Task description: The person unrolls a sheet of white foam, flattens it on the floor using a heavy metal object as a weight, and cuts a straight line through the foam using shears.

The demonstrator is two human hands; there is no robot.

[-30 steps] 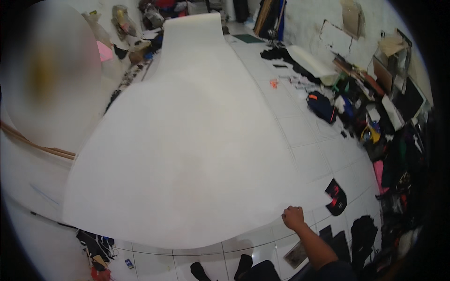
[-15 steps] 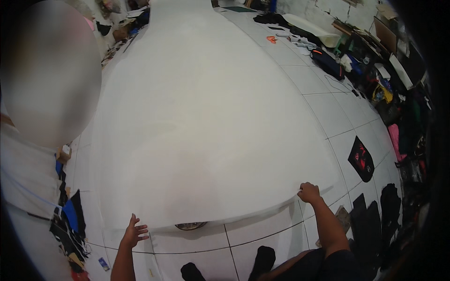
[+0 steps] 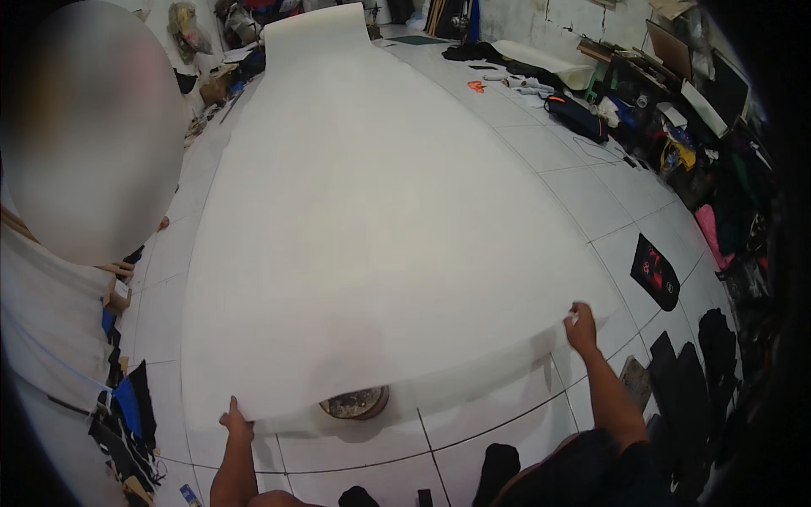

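While both hands grip the white sheet (image 3: 372, 220), a round tin (image 3: 355, 403) sits beneath.

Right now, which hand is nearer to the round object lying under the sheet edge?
Left. The left hand grips the white sheet at its near corner, just left of the round object. The right hand holds the opposite corner, much farther right.

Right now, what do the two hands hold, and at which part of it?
Both hold the big white sheet by its near edge: the left hand at the left corner, the right hand at the right corner.
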